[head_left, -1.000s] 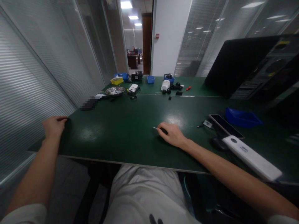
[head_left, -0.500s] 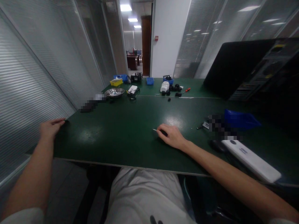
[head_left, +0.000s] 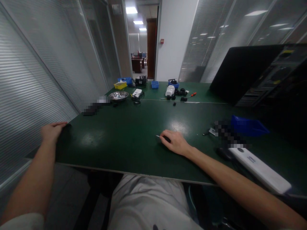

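Observation:
My right hand (head_left: 175, 141) rests on the green table (head_left: 124, 127) near its middle, fingers curled round a small dark object with a thin, pale metal tip (head_left: 157, 136) that points left. What the object is cannot be made out. At the table's left edge lies my left hand (head_left: 52, 130), its fingers pressed together and pointing right. Something small and dark (head_left: 68, 124) shows at its fingertips, too small to name.
A metal bowl (head_left: 118, 95), yellow tray (head_left: 120, 85), white device (head_left: 170, 90), black parts and orange screwdriver (head_left: 193, 94) stand at the back. On the right are a blue bin (head_left: 249, 125), long white case (head_left: 260, 167) and large black machine (head_left: 244, 70).
The view has shifted slightly, so the table and the things on it appear a little lower. Both hands keep nearly the same places and grips.

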The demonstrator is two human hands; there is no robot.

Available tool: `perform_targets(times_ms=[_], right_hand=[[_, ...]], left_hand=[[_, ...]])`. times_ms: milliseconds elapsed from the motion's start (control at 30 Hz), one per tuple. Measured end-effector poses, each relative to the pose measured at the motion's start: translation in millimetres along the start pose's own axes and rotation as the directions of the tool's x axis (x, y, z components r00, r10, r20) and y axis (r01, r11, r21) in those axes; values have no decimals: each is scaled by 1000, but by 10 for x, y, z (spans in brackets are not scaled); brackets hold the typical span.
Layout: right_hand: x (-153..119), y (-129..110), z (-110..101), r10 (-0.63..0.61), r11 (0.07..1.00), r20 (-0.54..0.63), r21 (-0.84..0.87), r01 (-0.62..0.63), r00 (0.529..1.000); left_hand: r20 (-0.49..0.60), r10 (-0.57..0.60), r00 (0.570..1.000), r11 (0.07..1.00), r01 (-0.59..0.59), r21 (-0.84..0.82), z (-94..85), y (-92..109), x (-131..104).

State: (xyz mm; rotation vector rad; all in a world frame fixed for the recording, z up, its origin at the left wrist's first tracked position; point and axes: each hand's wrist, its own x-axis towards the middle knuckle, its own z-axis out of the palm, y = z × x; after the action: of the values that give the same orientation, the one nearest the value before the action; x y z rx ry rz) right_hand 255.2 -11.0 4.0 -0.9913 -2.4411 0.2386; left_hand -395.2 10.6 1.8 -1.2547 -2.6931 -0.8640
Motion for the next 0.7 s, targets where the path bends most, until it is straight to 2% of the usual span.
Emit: perform_targets(times_ms=[67,100,200,267,433,600,700], right_hand=[[1,0,1,5,1000,2,5,-5,1000],[2,0,0,8,1000,1,7,-8,1000],[3,1,-9,13,1000,-2,13,-13,1000],[4,3,-15,12,1000,2,18,-12,1000],[7,15,-7,8,1000,4,12,-8,1000],[4,24,2,8,1000,3,13,-8,1000],[0,21,-5,0,1000,11,6,0,1000]], left_hand=[[19,-80,997,996,80,-25,-55,42,-49],[18,-68,998,998,68,-5,-76,62,-73],[-4,105,994,983,-103,154,-96,105,-128],[29,179,983,949,-181,258,-79,117,-147],[98,208,973,905,-230,359,-44,129,-205],[142,330,933,819,-358,448,-75,209,-307],[154,322,934,810,-357,466,-93,273,-339]])
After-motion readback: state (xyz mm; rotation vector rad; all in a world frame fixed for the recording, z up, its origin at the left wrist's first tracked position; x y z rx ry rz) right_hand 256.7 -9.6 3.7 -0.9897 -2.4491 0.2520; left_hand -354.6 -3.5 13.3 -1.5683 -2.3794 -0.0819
